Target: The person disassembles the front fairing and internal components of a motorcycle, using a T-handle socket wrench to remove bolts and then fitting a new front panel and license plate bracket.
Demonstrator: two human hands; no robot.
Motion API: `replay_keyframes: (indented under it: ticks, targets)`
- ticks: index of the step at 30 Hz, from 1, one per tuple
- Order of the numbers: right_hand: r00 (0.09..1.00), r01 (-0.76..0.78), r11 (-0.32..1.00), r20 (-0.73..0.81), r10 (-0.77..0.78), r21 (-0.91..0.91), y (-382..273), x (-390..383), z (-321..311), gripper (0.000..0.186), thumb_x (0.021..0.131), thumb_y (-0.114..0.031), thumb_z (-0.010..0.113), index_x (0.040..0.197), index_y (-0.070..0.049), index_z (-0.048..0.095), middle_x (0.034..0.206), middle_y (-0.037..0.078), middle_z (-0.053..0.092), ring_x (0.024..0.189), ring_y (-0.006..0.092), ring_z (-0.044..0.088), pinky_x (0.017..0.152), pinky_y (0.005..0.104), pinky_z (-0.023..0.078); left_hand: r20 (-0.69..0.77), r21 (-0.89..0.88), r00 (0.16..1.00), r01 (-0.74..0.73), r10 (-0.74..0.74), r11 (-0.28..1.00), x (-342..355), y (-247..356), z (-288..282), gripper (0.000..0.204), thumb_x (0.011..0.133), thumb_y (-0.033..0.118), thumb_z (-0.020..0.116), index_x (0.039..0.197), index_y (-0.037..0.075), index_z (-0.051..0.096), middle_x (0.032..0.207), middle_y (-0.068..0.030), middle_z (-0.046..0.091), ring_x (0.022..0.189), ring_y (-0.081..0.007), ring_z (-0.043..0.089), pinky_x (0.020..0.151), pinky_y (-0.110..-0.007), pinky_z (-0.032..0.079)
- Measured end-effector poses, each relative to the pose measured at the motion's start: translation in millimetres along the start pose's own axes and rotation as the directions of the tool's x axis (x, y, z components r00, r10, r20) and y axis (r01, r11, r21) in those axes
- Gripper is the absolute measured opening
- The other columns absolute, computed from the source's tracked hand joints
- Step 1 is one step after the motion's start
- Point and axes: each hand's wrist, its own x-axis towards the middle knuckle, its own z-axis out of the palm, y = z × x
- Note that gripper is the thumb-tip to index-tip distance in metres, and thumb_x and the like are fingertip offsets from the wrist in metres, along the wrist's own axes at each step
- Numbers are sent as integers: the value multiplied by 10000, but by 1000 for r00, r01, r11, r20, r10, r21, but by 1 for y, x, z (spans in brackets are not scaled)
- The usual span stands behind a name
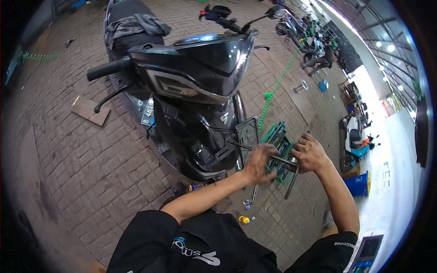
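My right hand (pixel 312 154) is closed round the crossbar of a T-handle wrench (pixel 292 182). The wrench's long shaft runs left, its tip at a dark plate-shaped bracket (pixel 248 133) on the front of a black scooter (pixel 200 123). My left hand (pixel 260 164) is at the middle of that shaft, thumb below and fingers above. Motion smears its fingers, so how firmly they touch the shaft cannot be made out. Behind both hands a green metal toolbox (pixel 286 144) with tools in it stands on the floor, partly covered by them.
A grey cloth (pixel 136 25) lies on the scooter seat. Cardboard (pixel 91 110) is on the brick floor at left. A yellow bottle (pixel 244 219) lies close to me; a blue bin (pixel 358 184) stands at right. A green coiled hose (pixel 268 96) trails back towards other motorbikes and a person (pixel 324 59).
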Motion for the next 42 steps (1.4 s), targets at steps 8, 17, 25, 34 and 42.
replay_keyframes:
  ticks: [8, 17, 25, 34, 42]
  targets:
    - [888, -459, 847, 95, 450, 268, -24, -2, 14, 199, 499, -254, 687, 621, -129, 590, 607, 69, 579, 659, 278, 579, 726, 394, 417, -15, -65, 977, -215, 214, 975, 4, 27, 9, 541, 696, 194, 678, 1208, 106, 528, 1193, -127, 503, 1098, -309, 497, 888, -421, 421]
    - [817, -575, 774, 148, 557, 266, -36, -7, 21, 153, 532, -215, 637, 639, -113, 598, 656, 117, 594, 718, 308, 579, 740, 401, 427, 45, -134, 948, -307, 315, 942, 17, 19, 3, 383, 744, 89, 617, 1124, 55, 573, 1048, -120, 571, 899, -292, 585, 772, -377, 485]
    - [739, -619, 568, 157, 655, 542, -45, -6, 7, 155, 629, -102, 569, 753, -26, 622, 728, 184, 597, 739, 367, 584, 665, 413, 474, 65, -228, 984, -149, 167, 962, 25, 17, 3, 380, 723, 65, 635, 1100, 61, 589, 1096, -125, 569, 980, -305, 562, 843, -373, 459]
    - [889, -457, 863, 92, 448, 215, -38, -31, -14, 171, 754, -210, 627, 773, -48, 576, 801, 106, 553, 863, 293, 533, 797, 400, 435, 55, 275, 558, 789, -828, 550, -132, -90, 11, 801, 685, 417, 723, 1238, -54, 386, 1157, -237, 502, 1126, -362, 464, 958, -387, 380]
    - [880, -472, 858, 50, 472, 202, -43, -38, 11, 229, 728, -246, 663, 773, -47, 561, 797, 105, 533, 874, 294, 518, 838, 410, 421, 23, 347, 403, 855, -915, 385, -123, -139, 68, 926, 745, 375, 650, 1342, -128, 153, 1260, -326, 398, 1170, -412, 424, 980, -387, 367]
